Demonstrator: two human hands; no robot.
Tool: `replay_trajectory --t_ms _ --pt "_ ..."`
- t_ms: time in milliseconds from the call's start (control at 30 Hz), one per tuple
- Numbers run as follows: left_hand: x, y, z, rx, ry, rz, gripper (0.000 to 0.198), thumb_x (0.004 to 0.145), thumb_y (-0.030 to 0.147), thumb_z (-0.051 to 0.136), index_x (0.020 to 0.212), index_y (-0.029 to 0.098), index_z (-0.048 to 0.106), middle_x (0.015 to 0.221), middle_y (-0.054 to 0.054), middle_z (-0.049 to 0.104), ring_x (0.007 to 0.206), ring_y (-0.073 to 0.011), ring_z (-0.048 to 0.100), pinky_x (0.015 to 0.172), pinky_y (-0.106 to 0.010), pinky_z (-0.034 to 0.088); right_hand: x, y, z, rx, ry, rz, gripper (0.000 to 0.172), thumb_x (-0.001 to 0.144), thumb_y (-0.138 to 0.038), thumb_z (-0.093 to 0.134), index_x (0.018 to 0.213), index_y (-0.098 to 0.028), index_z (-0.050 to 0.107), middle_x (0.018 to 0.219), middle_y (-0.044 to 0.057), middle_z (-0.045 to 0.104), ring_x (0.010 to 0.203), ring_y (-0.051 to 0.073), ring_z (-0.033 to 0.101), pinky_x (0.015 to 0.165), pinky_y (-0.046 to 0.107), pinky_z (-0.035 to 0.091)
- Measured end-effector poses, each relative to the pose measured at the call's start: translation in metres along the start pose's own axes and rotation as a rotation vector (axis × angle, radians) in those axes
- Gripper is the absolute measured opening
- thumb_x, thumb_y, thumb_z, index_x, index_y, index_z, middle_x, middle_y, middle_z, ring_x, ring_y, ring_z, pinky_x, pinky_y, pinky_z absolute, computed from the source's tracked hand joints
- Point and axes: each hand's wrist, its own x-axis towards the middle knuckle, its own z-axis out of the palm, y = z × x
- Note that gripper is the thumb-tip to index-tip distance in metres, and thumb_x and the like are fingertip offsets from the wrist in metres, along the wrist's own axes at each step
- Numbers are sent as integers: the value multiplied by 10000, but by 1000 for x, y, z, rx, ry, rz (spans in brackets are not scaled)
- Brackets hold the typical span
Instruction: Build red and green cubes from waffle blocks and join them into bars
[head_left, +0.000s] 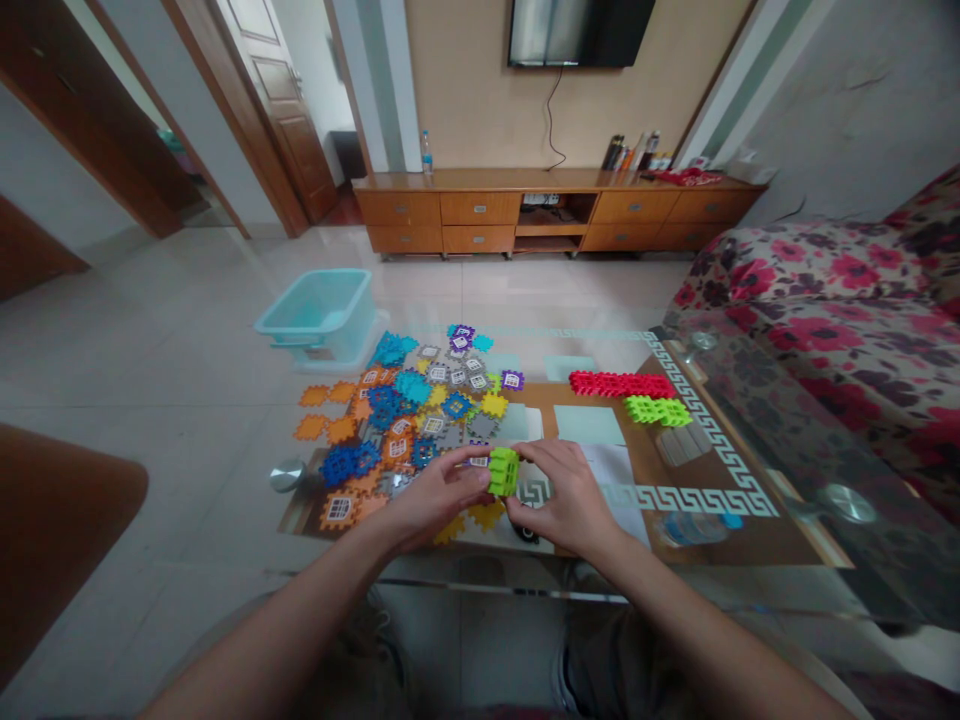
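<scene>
Head view, looking down past our arms: we had a lime-green block of notched plastic tiles (504,471) gripped between both hands, just over the near part of the glass table (750,560). Our left hand (439,490) was closed around the block's left side, and our right hand (562,497) was curled over its right side, with the fingers bent and pressing in. An even squeeze from both sides suited a notched block like this, as it helped keep the tiles lined up. Just beyond and left of the left hand lay a heap of multicoloured tiles (405,420). Ahead of the right hand sat a red tile stack (621,384) and a smaller green tile stack (658,410), and a water bottle (697,528) lay to that hand's right.
</scene>
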Motion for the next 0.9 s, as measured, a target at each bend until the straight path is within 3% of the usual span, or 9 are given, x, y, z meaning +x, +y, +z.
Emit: replay_trajectory --t_ms 333,900 --pt "0 3 -1 -10 -93 -105 463 661 327 891 1018 92 714 1062 -150 714 947 -213 677 948 -377 491 -2 -2 0 82 -38 -37 490 679 -232 710 1161 -220 626 1116 88 719 1015 276 656 925 433 475" --pt "1 -2 -5 -87 -128 -135 515 657 304 892 1088 117 678 1065 -134 719 879 -187 693 856 -336 531 1 -7 -3 129 -96 0 470 662 -227 702 1120 -222 599 1098 79 699 1016 266 635 931 426 472"
